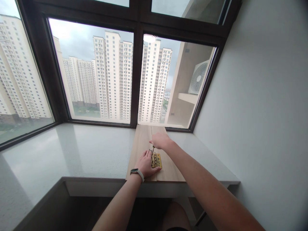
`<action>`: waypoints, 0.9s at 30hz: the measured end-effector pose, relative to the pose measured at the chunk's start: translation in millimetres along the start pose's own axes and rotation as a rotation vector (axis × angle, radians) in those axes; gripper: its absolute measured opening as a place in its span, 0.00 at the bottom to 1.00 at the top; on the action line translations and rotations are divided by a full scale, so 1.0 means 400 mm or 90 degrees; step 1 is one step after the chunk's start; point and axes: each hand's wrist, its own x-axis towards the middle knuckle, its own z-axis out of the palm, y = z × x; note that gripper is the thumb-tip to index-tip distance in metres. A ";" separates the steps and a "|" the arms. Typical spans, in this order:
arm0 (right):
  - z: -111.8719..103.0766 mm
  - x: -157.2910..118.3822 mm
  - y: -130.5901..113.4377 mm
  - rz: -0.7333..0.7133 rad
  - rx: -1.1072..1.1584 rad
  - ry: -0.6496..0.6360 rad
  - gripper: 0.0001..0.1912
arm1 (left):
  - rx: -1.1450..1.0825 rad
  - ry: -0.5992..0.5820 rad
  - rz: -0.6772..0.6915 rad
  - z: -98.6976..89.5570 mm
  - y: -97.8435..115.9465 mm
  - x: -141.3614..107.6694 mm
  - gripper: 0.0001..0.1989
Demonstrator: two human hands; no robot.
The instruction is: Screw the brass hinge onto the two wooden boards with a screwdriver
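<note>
A brass-coloured hinge lies over the seam between two pale wooden boards. My left hand, with a watch on its wrist, rests on the boards at the hinge's left side. Its fingers are stretched forward, and the spread thumb lies across the hinge's near edge. Above the hinge, my right hand is closed round a screwdriver. Only its thin shaft shows, slanting down to the hinge's left leaf; the fist hides the handle. The tip and any screw there are too small to make out.
The boards lie on a white speckled counter, reaching from its front edge back to the dark window frame. A white wall bounds the right side. Below the counter is a dark recess, where my knee shows.
</note>
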 end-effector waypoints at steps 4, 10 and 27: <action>0.005 -0.001 0.004 -0.015 -0.015 0.014 0.20 | 0.001 0.001 -0.001 0.001 -0.002 0.001 0.61; 0.009 0.005 0.007 -0.057 -0.024 0.028 0.15 | -0.001 -0.005 -0.004 0.001 -0.002 0.002 0.62; 0.005 -0.005 0.009 0.018 0.004 0.018 0.27 | 0.007 0.025 0.007 -0.007 0.018 -0.012 0.57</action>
